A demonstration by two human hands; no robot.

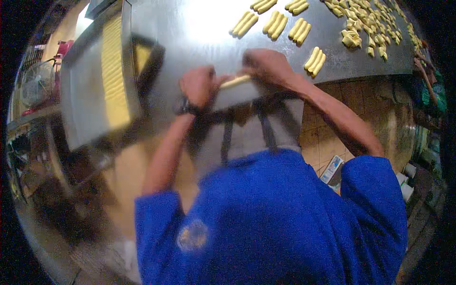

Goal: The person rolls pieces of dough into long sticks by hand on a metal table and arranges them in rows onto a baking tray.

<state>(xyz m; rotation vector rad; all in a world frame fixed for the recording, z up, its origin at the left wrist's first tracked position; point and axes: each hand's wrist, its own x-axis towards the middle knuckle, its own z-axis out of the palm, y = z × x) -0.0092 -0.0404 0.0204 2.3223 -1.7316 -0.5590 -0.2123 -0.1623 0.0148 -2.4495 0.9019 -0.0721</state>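
A short roll of pale yellow dough [236, 82] spans the gap between my two hands at the table's near edge. My left hand [195, 85], with a dark band on its wrist, is closed at the roll's left end. At its other end, my right hand [268, 65] is curled shut, the fingers blurred by motion. Beyond them lie small groups of dough rolls side by side, including one group [275, 24] near the middle and another group [315, 61] right of my right hand.
A metal tray [83, 85] at the left holds a long row of dough rolls [113, 66]. Loose dough pieces [373, 23] are heaped at the far right of the steel table [190, 47]. A fan [39, 83] stands far left. Another person's arm [424, 78] shows at the right edge.
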